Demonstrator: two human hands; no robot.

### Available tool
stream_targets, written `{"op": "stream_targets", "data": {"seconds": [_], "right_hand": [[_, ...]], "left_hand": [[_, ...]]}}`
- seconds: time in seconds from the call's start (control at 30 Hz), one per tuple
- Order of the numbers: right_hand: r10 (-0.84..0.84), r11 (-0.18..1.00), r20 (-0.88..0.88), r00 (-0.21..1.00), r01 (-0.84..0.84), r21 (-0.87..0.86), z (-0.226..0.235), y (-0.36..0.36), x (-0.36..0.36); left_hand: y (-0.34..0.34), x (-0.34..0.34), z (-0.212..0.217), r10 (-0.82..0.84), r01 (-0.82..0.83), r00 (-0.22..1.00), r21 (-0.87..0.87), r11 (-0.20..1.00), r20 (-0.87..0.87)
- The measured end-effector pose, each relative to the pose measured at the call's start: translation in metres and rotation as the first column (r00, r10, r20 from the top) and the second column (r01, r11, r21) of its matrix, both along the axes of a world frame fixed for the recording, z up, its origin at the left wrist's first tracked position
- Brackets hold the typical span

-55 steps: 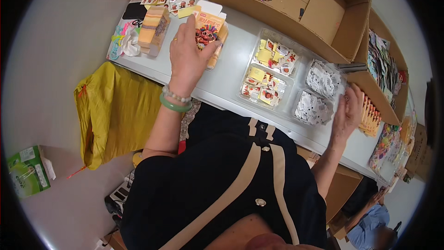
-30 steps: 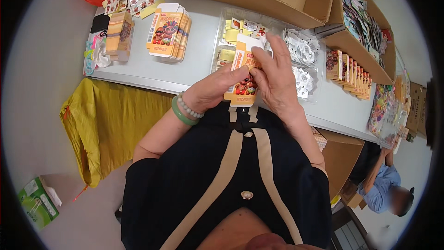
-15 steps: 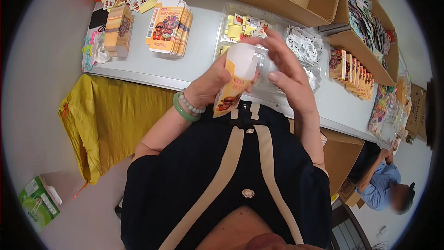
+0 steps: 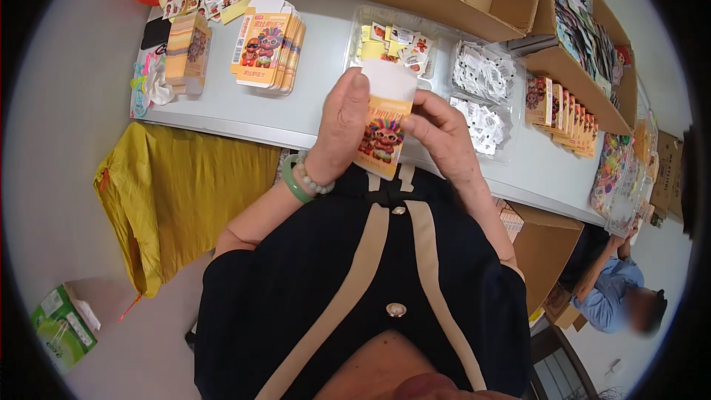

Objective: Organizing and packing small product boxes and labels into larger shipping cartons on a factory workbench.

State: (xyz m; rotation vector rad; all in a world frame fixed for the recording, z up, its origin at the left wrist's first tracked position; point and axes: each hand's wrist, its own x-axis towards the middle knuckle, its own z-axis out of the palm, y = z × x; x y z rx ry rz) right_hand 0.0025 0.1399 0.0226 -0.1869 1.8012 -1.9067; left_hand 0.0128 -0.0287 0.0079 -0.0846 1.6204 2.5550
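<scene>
- Orange carton (image 4: 386, 132), white flap (image 4: 389, 78) up, is held near the person's dark top (image 4: 318, 296)
- Left hand (image 4: 342, 124) clamps its left side; right hand (image 4: 446, 141) pinches its right edge
- Carton stack (image 4: 265, 48) stands leftward

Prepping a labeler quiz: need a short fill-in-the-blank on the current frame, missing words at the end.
1. The left hand and the right hand are on an orange box whose raised top flap is coloured ____.
2. The green bangle circles the person's ____ wrist.
3. In the picture, the small white slips lie to the ____ of the yellow-backed stickers.

Missing words: white; left; right.
</scene>
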Motion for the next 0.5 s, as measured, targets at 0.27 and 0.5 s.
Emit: {"op": "stream_targets", "data": {"seconds": [0.27, 0.5], "right_hand": [[-0.19, 0.981, 0.04, 0.981, 0.191, -0.018, -0.023, 0.004, -0.002], [-0.187, 0.98, 0.074, 0.98, 0.192, -0.058, -0.021, -0.006, 0.005]], "left_hand": [[-0.006, -0.006, -0.003, -0.247, 0.246, 0.967, 0.022, 0.969, 0.057], [-0.004, -0.004, -0.005, -0.216, 0.192, 0.969, 0.189, 0.963, 0.118]]}}
